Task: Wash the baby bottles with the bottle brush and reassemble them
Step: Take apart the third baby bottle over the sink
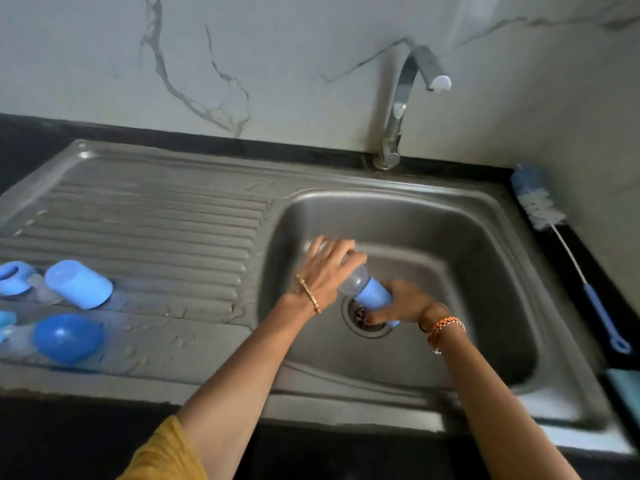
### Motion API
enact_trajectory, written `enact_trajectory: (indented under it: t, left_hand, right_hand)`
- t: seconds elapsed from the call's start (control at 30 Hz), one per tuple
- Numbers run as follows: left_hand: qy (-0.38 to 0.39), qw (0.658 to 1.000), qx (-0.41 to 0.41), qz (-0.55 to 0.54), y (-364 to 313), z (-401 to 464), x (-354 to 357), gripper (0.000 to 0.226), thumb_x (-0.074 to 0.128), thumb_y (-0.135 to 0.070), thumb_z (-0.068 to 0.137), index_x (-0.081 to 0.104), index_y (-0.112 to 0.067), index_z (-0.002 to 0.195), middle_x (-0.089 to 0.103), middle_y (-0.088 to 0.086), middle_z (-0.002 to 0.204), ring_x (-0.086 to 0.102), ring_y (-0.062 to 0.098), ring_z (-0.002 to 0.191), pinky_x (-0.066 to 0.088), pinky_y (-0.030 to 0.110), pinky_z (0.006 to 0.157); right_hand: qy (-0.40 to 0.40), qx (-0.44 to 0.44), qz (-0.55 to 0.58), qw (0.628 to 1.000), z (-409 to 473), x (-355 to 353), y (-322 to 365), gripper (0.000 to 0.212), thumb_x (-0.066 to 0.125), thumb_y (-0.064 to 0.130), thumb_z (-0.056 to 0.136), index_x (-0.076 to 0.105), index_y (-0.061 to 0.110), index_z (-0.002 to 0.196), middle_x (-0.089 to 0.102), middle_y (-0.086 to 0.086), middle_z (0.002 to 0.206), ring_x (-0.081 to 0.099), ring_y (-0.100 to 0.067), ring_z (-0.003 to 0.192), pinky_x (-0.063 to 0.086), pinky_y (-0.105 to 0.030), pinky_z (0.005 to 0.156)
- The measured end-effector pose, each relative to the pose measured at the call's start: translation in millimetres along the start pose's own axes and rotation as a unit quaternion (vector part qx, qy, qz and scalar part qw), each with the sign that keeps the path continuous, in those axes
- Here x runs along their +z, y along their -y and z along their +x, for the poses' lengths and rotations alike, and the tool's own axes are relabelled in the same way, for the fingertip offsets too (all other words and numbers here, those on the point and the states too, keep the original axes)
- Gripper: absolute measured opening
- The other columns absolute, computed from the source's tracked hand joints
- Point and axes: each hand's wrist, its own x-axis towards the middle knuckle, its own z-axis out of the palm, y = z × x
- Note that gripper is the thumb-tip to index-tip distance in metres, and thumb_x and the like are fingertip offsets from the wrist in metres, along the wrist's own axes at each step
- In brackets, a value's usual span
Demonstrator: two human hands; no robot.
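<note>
Bottle (349,280): we hold it over the sink (485,271) drain, tilted, blue cap end toward the front edge. Left hand (329,268) grips the clear body; right hand (401,303) grips the cap (375,296).

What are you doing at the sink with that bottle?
A person is holding a baby bottle over the sink with both hands. The left hand grips the clear body, and the right hand grips the blue cap end, above the drain. The bottle brush lies unused on the counter to the right. More blue caps and bottle parts lie on the draining board. The tap shows no running water.
</note>
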Motion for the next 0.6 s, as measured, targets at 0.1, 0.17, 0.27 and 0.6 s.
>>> enact_trajectory:
  t: [0.1,0.17,0.27,0.6]
  left_hand:
    - [-0.022,1.000,0.021,0.002,-20,10,6,0.049,0.044,-0.005,0.050,0.054,-0.021,0.094,0.045,0.001,0.098,0.053,0.020,0.087,0.031,0.035,0.085]
    - [0.002,1.000,0.005,0.008,-26,14,11,0.040,0.044,-0.009,0.053,0.067,-0.020,0.085,0.059,0.003,0.089,0.062,0.023,0.073,0.031,0.033,0.076]
    - [0.181,0.978,-0.108,0.012,-29,15,15,0.053,0.070,-0.008,0.047,0.066,-0.027,0.096,0.061,0.000,0.096,0.064,0.023,0.078,0.040,0.033,0.076]
    - [0.422,0.795,-0.400,-0.171,-23,14,6,0.064,0.084,-0.027,0.052,0.063,-0.028,0.112,0.067,-0.001,0.101,0.063,0.021,0.092,0.052,0.027,0.078]
  right_hand:
    - [0.058,-0.012,0.055,0.997,4,-1,-17,0.054,0.077,0.036,0.046,0.064,0.015,0.094,0.064,0.002,0.080,0.060,-0.017,0.074,0.052,-0.031,0.072]
    - [0.049,-0.007,0.091,0.995,8,-2,-25,0.043,0.076,0.029,0.051,0.063,0.014,0.089,0.064,-0.002,0.078,0.061,-0.019,0.073,0.050,-0.030,0.069]
    - [-0.029,-0.006,-0.035,0.999,18,0,-31,0.045,0.074,0.032,0.060,0.062,0.019,0.102,0.067,-0.006,0.096,0.064,-0.030,0.094,0.048,-0.030,0.073]
    - [-0.286,-0.186,-0.216,0.915,38,12,-42,0.037,0.074,0.009,0.042,0.067,0.017,0.077,0.063,-0.004,0.067,0.063,-0.030,0.065,0.047,-0.028,0.057]
